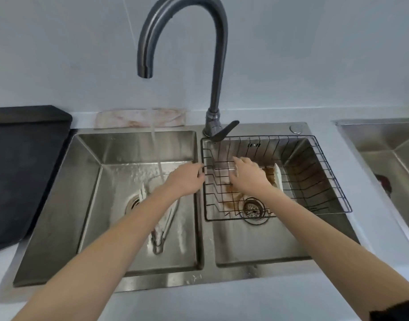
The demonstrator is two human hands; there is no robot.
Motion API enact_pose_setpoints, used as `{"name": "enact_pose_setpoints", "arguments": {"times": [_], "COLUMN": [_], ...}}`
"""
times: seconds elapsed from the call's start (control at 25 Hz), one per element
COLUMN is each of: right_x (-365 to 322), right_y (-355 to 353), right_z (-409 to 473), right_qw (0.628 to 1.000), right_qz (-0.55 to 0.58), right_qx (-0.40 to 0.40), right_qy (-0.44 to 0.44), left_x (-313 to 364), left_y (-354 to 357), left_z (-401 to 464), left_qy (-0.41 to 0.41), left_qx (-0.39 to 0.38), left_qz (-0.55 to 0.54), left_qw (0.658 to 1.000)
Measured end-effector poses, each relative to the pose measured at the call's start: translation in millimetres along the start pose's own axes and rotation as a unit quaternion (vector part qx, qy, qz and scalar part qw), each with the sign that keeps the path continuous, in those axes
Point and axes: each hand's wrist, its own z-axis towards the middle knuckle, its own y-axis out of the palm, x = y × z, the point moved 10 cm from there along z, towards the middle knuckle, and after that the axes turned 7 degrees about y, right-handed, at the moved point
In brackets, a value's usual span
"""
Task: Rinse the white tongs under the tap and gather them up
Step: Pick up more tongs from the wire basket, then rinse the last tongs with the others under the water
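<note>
One pair of tongs (163, 224), metal arms with white tips, lies in the left basin (111, 179) under my left forearm, and one white tip (143, 193) shows near that drain. A second white tong piece (278, 178) stands tilted in the black wire basket (323, 179) over the right basin. Water runs from the tap (182, 31) into the left basin. My left hand (185, 180) reaches across the divider, its fingers curled on the basket's left rim. My right hand (247, 177) is palm down inside the basket with fingers spread, just left of the white piece.
The tap lever (224, 132) sits behind the basket's back left corner. A black mat (25, 163) lies on the counter at left, and a folded cloth (138, 118) behind the left basin. The right drain (253, 208) has brown stains around it. Another sink (388, 154) lies at far right.
</note>
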Motion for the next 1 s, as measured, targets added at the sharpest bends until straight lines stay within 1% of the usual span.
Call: {"name": "enact_pose_setpoints", "arguments": {"times": [0.16,0.32,0.48,0.56,0.68,0.8,1.0], "right_x": [65,121,149,158,165,169,171], "right_y": [-16,-12,7,17,27,31,30], "right_z": [11,22,29,33,41,48,51], "right_qw": [0.999,0.997,0.992,0.989,0.985,0.979,0.972], "right_qz": [-0.025,0.001,0.018,0.041,0.076,0.119,0.173], "right_qx": [-0.01,-0.049,-0.095,-0.11,-0.116,-0.112,-0.092], "right_qy": [0.029,0.062,0.08,0.09,0.101,0.118,0.127], "left_x": [39,76,91,96,99,100,94], "left_y": [25,54,83,97,111,125,133], "left_z": [25,43,55,59,68,72,80], "left_qy": [0.013,0.028,0.022,0.012,-0.004,-0.025,-0.061], "left_qx": [-0.014,-0.034,-0.057,-0.07,-0.076,-0.092,-0.084], "left_qz": [0.041,0.047,0.097,0.104,0.078,0.026,-0.042], "left_qw": [0.999,0.998,0.993,0.992,0.994,0.995,0.994]}}
